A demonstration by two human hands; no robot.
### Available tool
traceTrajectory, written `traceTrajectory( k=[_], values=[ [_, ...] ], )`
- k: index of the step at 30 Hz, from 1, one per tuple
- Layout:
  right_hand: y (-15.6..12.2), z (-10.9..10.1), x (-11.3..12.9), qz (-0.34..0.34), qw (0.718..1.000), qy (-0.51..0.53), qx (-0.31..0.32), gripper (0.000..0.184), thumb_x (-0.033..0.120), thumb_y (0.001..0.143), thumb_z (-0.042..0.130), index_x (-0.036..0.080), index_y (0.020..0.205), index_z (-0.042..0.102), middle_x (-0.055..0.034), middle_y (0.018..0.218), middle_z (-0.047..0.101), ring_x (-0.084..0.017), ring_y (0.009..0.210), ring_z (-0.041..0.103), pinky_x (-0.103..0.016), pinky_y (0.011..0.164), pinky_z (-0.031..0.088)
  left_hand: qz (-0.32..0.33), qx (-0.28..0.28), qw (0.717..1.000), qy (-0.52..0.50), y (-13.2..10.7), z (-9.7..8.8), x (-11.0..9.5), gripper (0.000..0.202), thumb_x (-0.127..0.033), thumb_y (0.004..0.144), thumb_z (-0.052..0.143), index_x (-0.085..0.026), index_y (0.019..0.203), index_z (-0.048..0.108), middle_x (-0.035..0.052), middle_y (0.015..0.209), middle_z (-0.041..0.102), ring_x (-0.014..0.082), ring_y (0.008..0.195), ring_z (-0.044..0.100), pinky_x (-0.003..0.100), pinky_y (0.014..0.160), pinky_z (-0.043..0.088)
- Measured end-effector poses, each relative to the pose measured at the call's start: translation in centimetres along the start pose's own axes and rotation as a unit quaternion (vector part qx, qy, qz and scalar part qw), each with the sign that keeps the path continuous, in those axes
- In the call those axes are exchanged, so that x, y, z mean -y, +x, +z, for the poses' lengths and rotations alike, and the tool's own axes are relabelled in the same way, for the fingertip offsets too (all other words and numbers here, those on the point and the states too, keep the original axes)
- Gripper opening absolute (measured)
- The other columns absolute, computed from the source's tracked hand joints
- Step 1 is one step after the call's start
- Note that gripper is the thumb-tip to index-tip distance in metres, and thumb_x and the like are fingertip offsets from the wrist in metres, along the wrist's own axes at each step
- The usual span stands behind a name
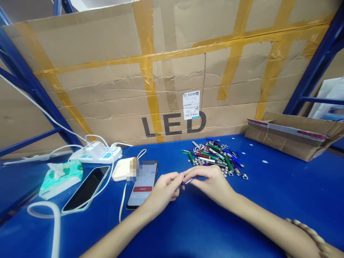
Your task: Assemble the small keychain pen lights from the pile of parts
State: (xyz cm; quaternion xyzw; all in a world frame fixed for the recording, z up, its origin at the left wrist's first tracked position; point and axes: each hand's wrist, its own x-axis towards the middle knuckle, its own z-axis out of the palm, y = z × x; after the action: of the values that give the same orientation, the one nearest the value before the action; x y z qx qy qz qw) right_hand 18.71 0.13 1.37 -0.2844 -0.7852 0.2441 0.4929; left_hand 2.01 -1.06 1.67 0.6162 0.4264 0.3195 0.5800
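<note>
Over the blue tabletop my left hand (165, 188) and my right hand (213, 181) meet at the fingertips. Both are closed in a pinch around a small blue and silvery piece (189, 180). It looks like a carabiner clip, though the fingers cover much of it. Just beyond my right hand lies a loose pile of small keychain flashlights (212, 156) in green, red, blue, purple and silver, with coloured carabiner clips among them. Several small silvery button cells or caps (228, 172) lie at the near edge of that pile.
Left of my hands lie a phone with a lit screen (142, 184), a cream power bank (122, 168), a dark-screened phone (86, 190), a tissue pack (61, 177) and a white power strip (109, 156) with cables. A cardboard tray (285, 138) stands right; a large carton (120, 89) walls the back.
</note>
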Motion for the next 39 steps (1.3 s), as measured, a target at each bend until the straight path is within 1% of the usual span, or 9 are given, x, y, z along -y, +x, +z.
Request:
traceTrajectory(
  k=[3,5,7,9,11,15,20,27,39],
  values=[
    [0.0,0.0,0.0,0.001,1.0,-0.016,0.02,0.014,0.011,0.076,0.059,0.016,0.085,0.069,-0.0041,0.082,0.071,-0.013,0.068,0.067,-0.021,0.064,0.054,0.029,-0.036,0.998,0.038,0.1,-0.3,0.0,0.039,-0.053,0.082,0.041,-0.018,0.064,0.043,-0.0108,0.045,0.024,0.006,0.04,0.017,0.019,0.039,0.015],
    [0.0,-0.1,-0.2,-0.01,0.998,-0.032,0.045,0.029,0.02,0.076,0.064,0.017,0.105,0.064,-0.0049,0.087,0.069,-0.013,0.07,0.066,-0.023,0.067,0.054,0.058,-0.076,0.993,0.072,0.1,-0.6,-0.2,0.037,-0.049,0.083,0.04,-0.019,0.063,0.042,-0.009,0.047,0.027,0.0074,0.043,0.023,0.02,0.042,0.019],
    [0.0,-0.1,-0.5,-0.037,0.995,-0.063,0.074,0.043,0.029,0.079,0.064,0.019,0.12,0.055,-0.0044,0.086,0.066,-0.014,0.072,0.063,-0.027,0.071,0.052,0.101,-0.132,0.973,0.16,0.0,-0.8,-0.4,0.034,-0.043,0.085,0.041,-0.019,0.061,0.04,-0.0067,0.052,0.032,0.0091,0.049,0.029,0.021,0.047,0.022],
    [-0.2,-0.2,-0.7,-0.055,0.988,-0.108,0.1,0.042,0.033,0.086,0.055,0.019,0.124,0.051,-0.0042,0.081,0.063,-0.015,0.072,0.059,-0.028,0.069,0.049,0.136,-0.177,0.935,0.275,-0.2,-1.0,-0.5,0.034,-0.037,0.086,0.039,-0.019,0.058,0.036,-0.0054,0.055,0.034,0.01,0.053,0.03,0.022,0.051,0.023],
    [-0.4,-0.2,-0.8,-0.064,0.979,-0.147,0.122,0.036,0.033,0.091,0.044,0.016,0.123,0.051,-0.0053,0.08,0.059,-0.015,0.069,0.055,-0.027,0.064,0.046,0.142,-0.191,0.905,0.353,-0.3,-1.0,-0.5,0.033,-0.035,0.087,0.036,-0.019,0.057,0.034,-0.0054,0.054,0.032,0.0103,0.052,0.029,0.022,0.052,0.023],
    [-0.5,-0.2,-0.5,-0.063,0.965,-0.186,0.171,0.03,0.03,0.093,0.039,0.013,0.109,0.058,-0.004,0.074,0.054,-0.014,0.067,0.051,-0.025,0.061,0.041,0.133,-0.191,0.888,0.397,-0.3,-1.0,-0.5,0.029,-0.032,0.084,0.039,-0.019,0.057,0.037,-0.0054,0.052,0.032,0.0109,0.051,0.026,0.023,0.052,0.021],
    [-0.4,0.1,-0.3,-0.059,0.959,-0.183,0.207,0.028,0.029,0.094,0.038,0.015,0.082,0.059,-0.0003,0.066,0.047,-0.011,0.058,0.044,-0.023,0.056,0.035,0.136,-0.157,0.894,0.398,-0.2,-1.2,-0.4,0.029,-0.033,0.082,0.042,-0.02,0.057,0.046,-0.0052,0.053,0.035,0.0108,0.052,0.029,0.023,0.052,0.021],
    [-0.5,0.3,-0.8,-0.075,0.959,-0.186,0.201,0.028,0.028,0.093,0.038,0.015,0.078,0.057,0.0003,0.063,0.044,-0.011,0.055,0.041,-0.024,0.054,0.033,0.141,-0.128,0.909,0.371,0.0,-1.2,0.2,0.034,-0.036,0.085,0.04,-0.018,0.057,0.05,-0.0048,0.054,0.038,0.011,0.053,0.032,0.022,0.052,0.023],
    [-0.9,1.2,-1.1,-0.073,0.965,-0.202,0.149,0.03,0.024,0.092,0.037,0.014,0.071,0.057,0.0024,0.057,0.035,-0.01,0.05,0.031,-0.024,0.049,0.028,0.141,-0.142,0.916,0.349,0.0,-0.7,0.5,0.034,-0.033,0.086,0.042,-0.018,0.054,0.043,-0.0058,0.052,0.035,0.0102,0.051,0.032,0.022,0.05,0.023]
  ],
)
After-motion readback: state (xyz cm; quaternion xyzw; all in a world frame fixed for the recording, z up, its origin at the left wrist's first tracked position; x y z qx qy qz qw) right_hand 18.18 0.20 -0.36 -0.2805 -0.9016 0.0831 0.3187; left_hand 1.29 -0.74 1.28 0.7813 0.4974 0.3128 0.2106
